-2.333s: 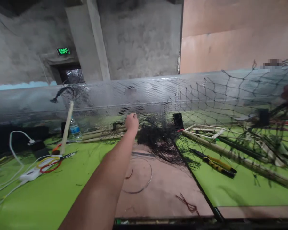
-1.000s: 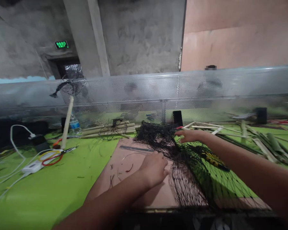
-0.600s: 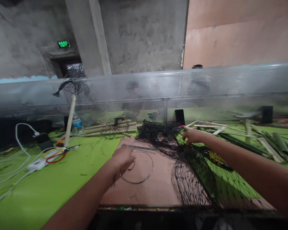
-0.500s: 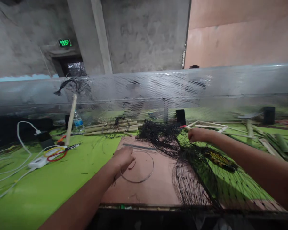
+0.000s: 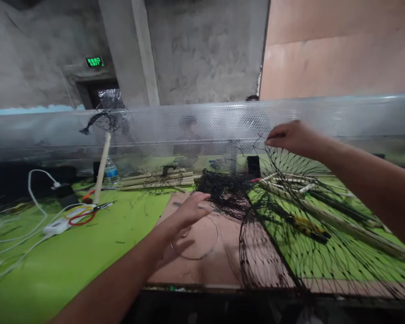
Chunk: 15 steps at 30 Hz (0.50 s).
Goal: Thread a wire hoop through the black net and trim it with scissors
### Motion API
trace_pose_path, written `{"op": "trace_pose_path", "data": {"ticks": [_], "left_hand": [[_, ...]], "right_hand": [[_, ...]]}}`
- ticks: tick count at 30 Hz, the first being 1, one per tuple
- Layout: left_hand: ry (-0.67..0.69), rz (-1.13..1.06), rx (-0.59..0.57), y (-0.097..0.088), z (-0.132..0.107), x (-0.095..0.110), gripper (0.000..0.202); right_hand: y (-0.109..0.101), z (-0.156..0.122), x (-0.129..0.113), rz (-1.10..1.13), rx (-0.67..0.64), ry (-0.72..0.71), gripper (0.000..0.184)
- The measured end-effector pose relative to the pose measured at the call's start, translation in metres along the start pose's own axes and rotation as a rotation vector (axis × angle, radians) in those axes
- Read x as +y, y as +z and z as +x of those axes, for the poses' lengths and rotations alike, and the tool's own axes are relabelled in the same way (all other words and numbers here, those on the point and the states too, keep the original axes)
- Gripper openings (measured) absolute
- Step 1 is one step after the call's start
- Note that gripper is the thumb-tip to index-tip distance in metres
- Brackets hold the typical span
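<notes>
At the upper right of the frame, the right hand [image 5: 290, 138] is pinching an edge of the black net [image 5: 221, 185], whose mesh is hanging and spreading down across the lower right, while its dense clump is lying near the centre. The left hand [image 5: 193, 209] is hovering near the centre with fingers parted, just above the wire ring [image 5: 198, 258] on the pinkish board [image 5: 218, 270], though whether its fingertips are touching the net is hard to tell. Yellow-and-black pliers [image 5: 319, 234] are lying under the mesh at right, near a long pole [image 5: 357, 229].
</notes>
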<state>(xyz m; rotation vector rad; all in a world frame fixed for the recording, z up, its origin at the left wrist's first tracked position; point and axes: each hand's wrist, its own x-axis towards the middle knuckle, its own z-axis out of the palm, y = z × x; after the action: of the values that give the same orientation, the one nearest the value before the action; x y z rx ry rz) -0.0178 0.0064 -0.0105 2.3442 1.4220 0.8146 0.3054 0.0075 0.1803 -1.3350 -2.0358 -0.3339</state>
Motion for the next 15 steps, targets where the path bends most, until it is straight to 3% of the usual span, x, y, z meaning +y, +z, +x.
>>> {"op": "trace_pose_path", "data": {"ticks": [3, 5, 10, 15], "left_hand": [[0.024, -0.503, -0.063, 0.001, 0.011, 0.029, 0.076], [0.035, -0.724, -0.107, 0.003, 0.019, 0.044, 0.091], [-0.036, -0.939, -0.123, 0.009, 0.039, 0.066, 0.12], [-0.066, -1.055, -0.295, 0.028, 0.06, 0.079, 0.114]], "right_hand": [[-0.007, 0.007, -0.017, 0.133, 0.084, 0.024, 0.025], [-0.014, 0.008, -0.029, 0.273, 0.147, 0.019, 0.025], [-0.036, 0.006, -0.049, 0.638, 0.194, -0.101, 0.015], [-0.058, -0.004, -0.065, 0.87, 0.112, -0.234, 0.007]]}}
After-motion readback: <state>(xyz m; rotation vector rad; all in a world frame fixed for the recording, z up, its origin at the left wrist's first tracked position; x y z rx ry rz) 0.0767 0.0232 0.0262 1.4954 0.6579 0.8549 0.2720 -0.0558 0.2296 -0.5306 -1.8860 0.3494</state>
